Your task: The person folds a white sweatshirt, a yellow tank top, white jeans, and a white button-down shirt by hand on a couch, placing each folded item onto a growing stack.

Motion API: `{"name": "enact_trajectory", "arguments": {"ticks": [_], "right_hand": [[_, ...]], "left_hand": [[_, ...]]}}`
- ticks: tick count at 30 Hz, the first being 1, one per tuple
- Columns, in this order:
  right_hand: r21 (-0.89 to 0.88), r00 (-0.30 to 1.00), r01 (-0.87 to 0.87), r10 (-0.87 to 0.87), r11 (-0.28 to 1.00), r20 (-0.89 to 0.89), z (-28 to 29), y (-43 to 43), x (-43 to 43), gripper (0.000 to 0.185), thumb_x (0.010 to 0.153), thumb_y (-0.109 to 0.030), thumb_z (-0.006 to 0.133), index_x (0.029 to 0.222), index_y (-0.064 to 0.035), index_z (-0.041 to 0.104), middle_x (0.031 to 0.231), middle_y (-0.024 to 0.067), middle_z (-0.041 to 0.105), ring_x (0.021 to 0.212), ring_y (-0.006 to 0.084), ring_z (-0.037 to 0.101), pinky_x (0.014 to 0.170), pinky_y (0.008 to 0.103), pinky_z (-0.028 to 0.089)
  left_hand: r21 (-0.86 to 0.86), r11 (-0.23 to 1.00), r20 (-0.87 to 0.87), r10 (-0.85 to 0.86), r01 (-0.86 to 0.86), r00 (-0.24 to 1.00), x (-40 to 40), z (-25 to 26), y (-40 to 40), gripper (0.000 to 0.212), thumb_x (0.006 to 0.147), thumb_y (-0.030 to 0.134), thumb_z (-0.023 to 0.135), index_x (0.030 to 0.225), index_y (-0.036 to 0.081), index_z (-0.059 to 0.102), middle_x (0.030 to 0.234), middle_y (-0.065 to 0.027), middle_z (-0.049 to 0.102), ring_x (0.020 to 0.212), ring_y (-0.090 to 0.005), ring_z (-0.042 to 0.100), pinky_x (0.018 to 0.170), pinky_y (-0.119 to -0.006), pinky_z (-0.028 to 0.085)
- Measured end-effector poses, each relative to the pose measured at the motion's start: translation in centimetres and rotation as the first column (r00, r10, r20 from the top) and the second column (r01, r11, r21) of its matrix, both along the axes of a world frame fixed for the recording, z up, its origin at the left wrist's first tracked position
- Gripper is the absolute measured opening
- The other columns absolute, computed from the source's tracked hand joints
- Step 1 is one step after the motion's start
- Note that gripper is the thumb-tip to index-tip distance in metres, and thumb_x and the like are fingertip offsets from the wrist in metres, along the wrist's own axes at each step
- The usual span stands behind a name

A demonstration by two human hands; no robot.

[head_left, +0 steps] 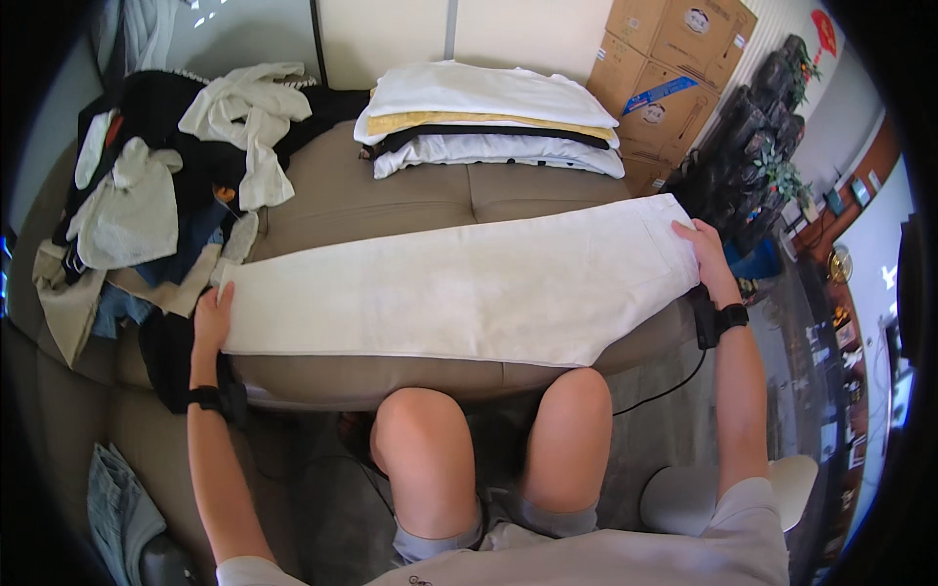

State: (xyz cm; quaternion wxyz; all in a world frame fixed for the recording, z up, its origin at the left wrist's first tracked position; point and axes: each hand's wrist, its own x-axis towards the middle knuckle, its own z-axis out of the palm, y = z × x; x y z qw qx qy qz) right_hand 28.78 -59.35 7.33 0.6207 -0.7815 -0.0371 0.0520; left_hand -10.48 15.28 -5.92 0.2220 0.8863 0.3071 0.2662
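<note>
White trousers, folded lengthwise, lie stretched across the brown leather sofa seat. At their narrow leg end on the left, my left hand grips the edge, thumb on top. The waistband end on the right is pinched in my right hand. Behind the trousers stands a stack of folded clothes, white on top with yellow, black and patterned white layers below. Left of it spreads a loose heap of clothes in white, black, beige and denim blue, touching the area by my left hand.
Cardboard boxes stand behind at the right, beside a dark rockery ornament with plants. Folded blue jeans lie at the lower left. A black cable hangs near my right wrist. A light round stool is at the lower right.
</note>
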Motion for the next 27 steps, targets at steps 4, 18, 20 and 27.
{"name": "enact_trajectory", "arguments": {"ticks": [4, 18, 20, 27], "right_hand": [[-0.039, 0.996, -0.084, 0.085, 0.996, 0.005, 5.0, 2.6, -1.3, 0.028, 0.087, -0.013, 0.071, 0.109, 0.0012, 0.063, 0.101, 0.0101, 0.07, 0.088, 0.0185, 0.068, 0.08, 0.0299, 0.051], [-0.374, 0.845, -0.336, 0.452, 0.865, 0.287, 25.3, 16.1, -9.3, 0.045, 0.088, -0.006, 0.066, 0.131, -0.0045, 0.053, 0.109, 0.0123, 0.069, 0.088, 0.0159, 0.069, 0.077, 0.027, 0.056], [-0.399, 0.819, -0.363, 0.493, 0.842, 0.294, 26.3, 17.2, -10.9, 0.052, 0.088, -0.004, 0.065, 0.138, -0.0072, 0.051, 0.112, 0.0142, 0.069, 0.087, 0.0165, 0.071, 0.075, 0.0262, 0.056], [-0.485, 0.724, -0.412, 0.601, 0.771, 0.34, 28.6, 21.2, -11.1, 0.03, 0.089, -0.007, 0.065, 0.119, -0.005, 0.062, 0.101, 0.0079, 0.068, 0.084, 0.0131, 0.067, 0.073, 0.0237, 0.053]], "left_hand": [[-0.314, 0.949, 0.054, 0.001, 0.016, 0.999, -0.3, 1.0, -0.4, 0.05, 0.098, 0.044, 0.06, 0.086, -0.004, 0.064, 0.07, -0.0058, 0.061, 0.065, -0.0118, 0.053, 0.061, -0.031, 0.043], [0.492, 0.87, -0.082, 0.084, -0.033, 0.993, 3.7, 6.0, -11.3, 0.048, 0.091, 0.028, 0.065, 0.124, -0.006, 0.058, 0.138, -0.0274, 0.048, 0.131, -0.0408, 0.043, 0.109, -0.049, 0.034], [0.31, 0.879, 0.092, -0.408, 0.363, 0.908, 9.3, 7.3, -19.2, 0.06, 0.091, 0.037, 0.066, 0.127, -0.009, 0.053, 0.14, -0.029, 0.046, 0.13, -0.0424, 0.044, 0.111, -0.051, 0.032], [0.198, 0.543, -0.27, -0.77, 0.816, 0.578, 16.4, 2.4, -29.6, 0.136, 0.067, 0.085, 0.062, 0.149, -0.015, 0.019, 0.159, -0.0318, 0.014, 0.15, -0.0409, 0.011, 0.122, -0.045, 0.008]]}}
